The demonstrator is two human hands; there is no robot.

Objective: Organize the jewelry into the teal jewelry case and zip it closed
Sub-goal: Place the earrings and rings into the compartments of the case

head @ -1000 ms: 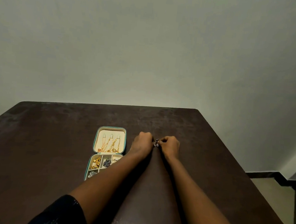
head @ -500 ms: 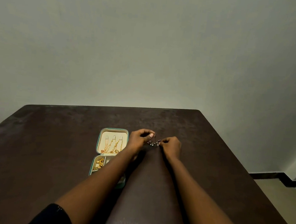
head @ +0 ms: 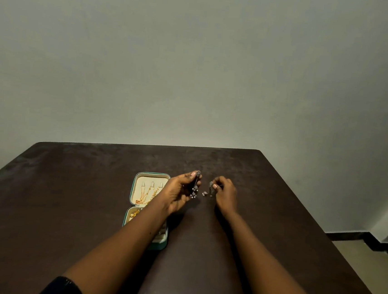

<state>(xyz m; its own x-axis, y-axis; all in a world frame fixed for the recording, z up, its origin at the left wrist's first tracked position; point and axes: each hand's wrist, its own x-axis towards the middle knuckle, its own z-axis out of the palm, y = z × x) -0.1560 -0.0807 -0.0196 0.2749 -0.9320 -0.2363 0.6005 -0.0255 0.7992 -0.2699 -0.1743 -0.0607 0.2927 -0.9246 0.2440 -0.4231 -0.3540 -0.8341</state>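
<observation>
The teal jewelry case (head: 133,188) lies open on the dark table, its cream lid holding gold chains (head: 147,195). My left forearm covers most of its lower tray. My left hand (head: 180,191) is raised just right of the lid and pinches a dangling silver earring (head: 195,187) between thumb and fingertips. A short way to the right, my right hand (head: 225,196) pinches a second silver earring (head: 210,188), whose end hangs near the tabletop.
The dark brown table (head: 64,205) ends at a far edge against a plain grey wall. Its right edge drops to a light floor (head: 364,262) with a dark skirting board.
My hands, which held the silver pieces together at the centre, have moved apart. Each now holds one earring, and the left hand has lifted and turned palm inward.
</observation>
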